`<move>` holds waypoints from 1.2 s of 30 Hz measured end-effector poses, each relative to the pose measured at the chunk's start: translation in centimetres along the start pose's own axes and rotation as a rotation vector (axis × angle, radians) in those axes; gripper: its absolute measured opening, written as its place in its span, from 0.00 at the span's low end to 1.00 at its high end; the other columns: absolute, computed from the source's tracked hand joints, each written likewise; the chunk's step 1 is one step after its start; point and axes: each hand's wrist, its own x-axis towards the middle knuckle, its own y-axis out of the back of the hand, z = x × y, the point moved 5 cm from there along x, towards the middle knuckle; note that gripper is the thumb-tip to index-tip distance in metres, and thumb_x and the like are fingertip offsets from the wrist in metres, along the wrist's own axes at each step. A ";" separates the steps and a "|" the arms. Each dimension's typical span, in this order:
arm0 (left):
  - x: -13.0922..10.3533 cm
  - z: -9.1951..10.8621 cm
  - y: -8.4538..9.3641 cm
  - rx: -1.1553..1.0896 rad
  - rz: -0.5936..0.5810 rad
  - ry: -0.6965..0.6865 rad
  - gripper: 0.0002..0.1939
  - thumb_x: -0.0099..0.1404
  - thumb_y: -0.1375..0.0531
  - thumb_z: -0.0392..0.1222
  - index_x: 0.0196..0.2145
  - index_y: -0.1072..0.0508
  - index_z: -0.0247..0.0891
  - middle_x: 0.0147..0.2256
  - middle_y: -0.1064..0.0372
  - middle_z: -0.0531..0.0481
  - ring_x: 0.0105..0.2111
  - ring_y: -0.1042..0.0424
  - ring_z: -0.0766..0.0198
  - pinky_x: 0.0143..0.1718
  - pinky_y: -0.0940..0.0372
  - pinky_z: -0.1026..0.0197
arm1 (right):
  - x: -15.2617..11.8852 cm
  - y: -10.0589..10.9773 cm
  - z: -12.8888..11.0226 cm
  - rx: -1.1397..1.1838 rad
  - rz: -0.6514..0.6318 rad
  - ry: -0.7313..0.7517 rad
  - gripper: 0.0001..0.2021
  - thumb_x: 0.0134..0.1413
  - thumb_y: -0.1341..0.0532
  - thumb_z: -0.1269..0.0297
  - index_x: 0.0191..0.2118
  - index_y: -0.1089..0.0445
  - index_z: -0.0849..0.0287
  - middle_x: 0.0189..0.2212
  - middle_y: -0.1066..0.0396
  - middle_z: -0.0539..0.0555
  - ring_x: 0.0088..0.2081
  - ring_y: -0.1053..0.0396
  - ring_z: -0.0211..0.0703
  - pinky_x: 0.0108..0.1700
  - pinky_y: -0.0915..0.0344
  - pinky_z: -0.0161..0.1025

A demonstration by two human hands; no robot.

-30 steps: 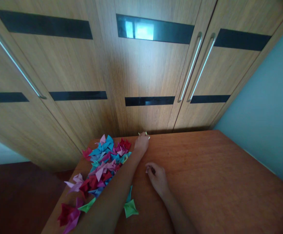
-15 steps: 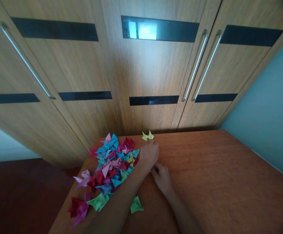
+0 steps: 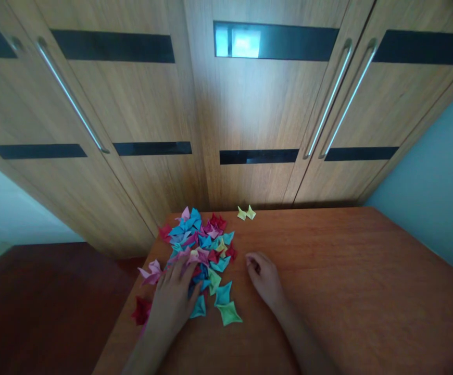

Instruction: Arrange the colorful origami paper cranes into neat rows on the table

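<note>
A pile of folded paper origami pieces [image 3: 199,255] in pink, red, blue, teal, green and yellow lies on the left of the table. My left hand [image 3: 175,291] reaches over the near left side of it, fingers apart and touching or just above the papers; some pieces are hidden beneath. My right hand [image 3: 264,278] rests on the table to the right of the pile, fingers curled loosely with nothing visible in them. Two pale yellow origami pieces [image 3: 246,212] sit side by side near the far edge. A green origami piece [image 3: 229,313] lies at the pile's near right.
The brown wooden table [image 3: 351,276] extends to the right, its far edge close to a wooden wardrobe [image 3: 258,114] with long metal handles [image 3: 330,99]. A blue-green wall [image 3: 437,172] stands at the right. Dark floor [image 3: 54,297] shows beyond the table's left edge.
My left hand has moved from near the yellow pieces back left onto the pile. My right hand stays low on the table, now apart from the left. The view has shifted slightly left.
</note>
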 end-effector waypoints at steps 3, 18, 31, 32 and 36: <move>-1.8 -0.3 -0.3 -0.085 0.060 -0.008 0.17 0.65 0.46 0.43 0.51 0.32 0.41 0.55 0.37 0.41 0.52 0.34 0.49 0.51 0.35 0.46 | 0.3 -0.5 -0.9 -0.001 0.015 0.047 0.12 0.56 0.46 0.69 0.44 0.30 0.57 0.41 0.29 0.57 0.43 0.31 0.44 0.45 0.33 0.40; -3.3 0.2 -0.2 -0.155 0.112 -0.027 0.14 0.65 0.46 0.41 0.48 0.30 0.43 0.55 0.36 0.43 0.52 0.34 0.50 0.50 0.34 0.48 | 7.7 -5.0 -4.8 -0.522 -0.126 0.091 0.06 0.55 0.41 0.64 0.31 0.27 0.57 0.32 0.26 0.58 0.37 0.30 0.48 0.38 0.38 0.39; -1.4 1.0 0.8 -0.189 0.158 -0.040 0.15 0.64 0.44 0.42 0.49 0.31 0.42 0.57 0.39 0.41 0.55 0.37 0.48 0.53 0.37 0.44 | 8.3 -4.6 -5.5 -0.442 -0.124 0.110 0.05 0.53 0.42 0.70 0.32 0.28 0.56 0.30 0.25 0.55 0.33 0.29 0.42 0.34 0.39 0.33; -1.0 1.2 0.9 -0.199 0.159 -0.041 0.15 0.65 0.44 0.42 0.49 0.31 0.43 0.57 0.39 0.42 0.56 0.38 0.48 0.54 0.38 0.43 | 8.2 -4.1 -5.7 -0.412 -0.112 0.122 0.05 0.54 0.42 0.69 0.33 0.28 0.55 0.31 0.25 0.53 0.34 0.29 0.41 0.35 0.39 0.33; 0.9 2.7 1.3 -0.255 0.152 -0.048 0.17 0.66 0.46 0.39 0.53 0.35 0.44 0.57 0.39 0.43 0.57 0.40 0.51 0.56 0.40 0.44 | 7.4 -1.7 -6.4 -0.210 -0.015 0.165 0.06 0.56 0.42 0.65 0.33 0.28 0.55 0.30 0.25 0.51 0.34 0.29 0.41 0.38 0.37 0.34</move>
